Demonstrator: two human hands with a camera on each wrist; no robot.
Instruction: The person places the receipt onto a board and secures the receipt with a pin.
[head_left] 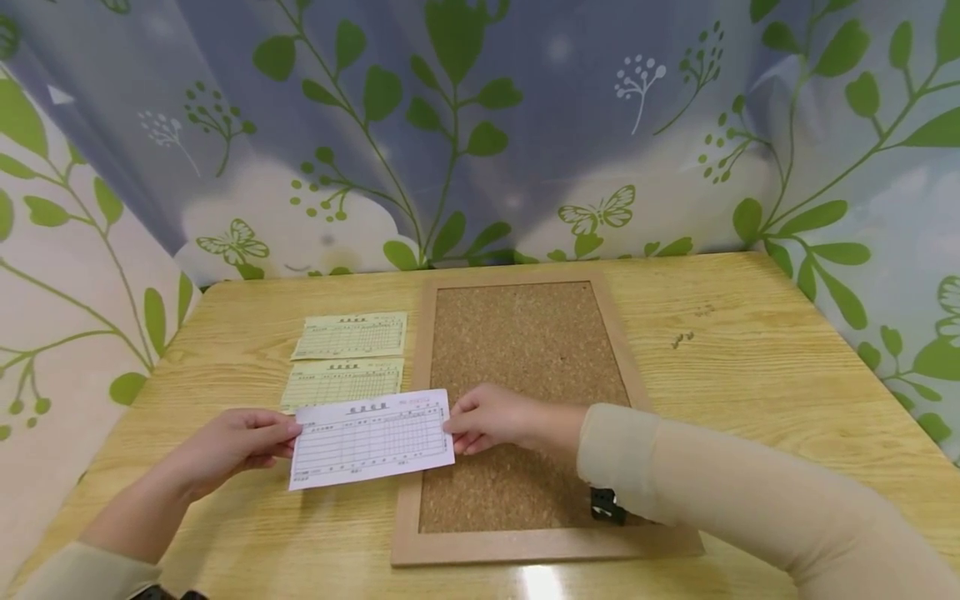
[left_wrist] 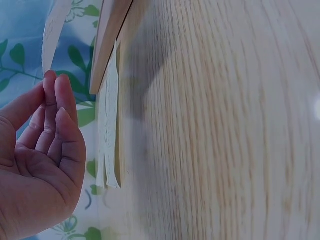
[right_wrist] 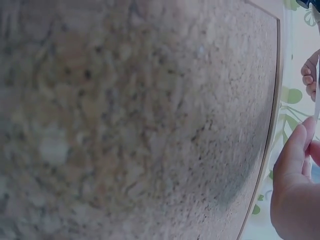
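A white printed form slip (head_left: 371, 439) is held up above the table between both hands. My left hand (head_left: 243, 446) pinches its left edge between thumb and fingers, and in the left wrist view the paper (left_wrist: 54, 35) rises from the fingertips of that hand (left_wrist: 47, 145). The right hand (head_left: 491, 417) pinches the right edge, over the left part of a wood-framed cork board (head_left: 525, 350). Two yellow form slips (head_left: 352, 333) lie one above the other on the table left of the board; the white slip overlaps the lower one (head_left: 337, 381) in the head view.
Several small pins (head_left: 682, 340) lie on the wooden table (head_left: 720, 417) to the right of the board. A curtain (head_left: 555, 125) printed with leaves and butterflies hangs behind the table and along its sides.
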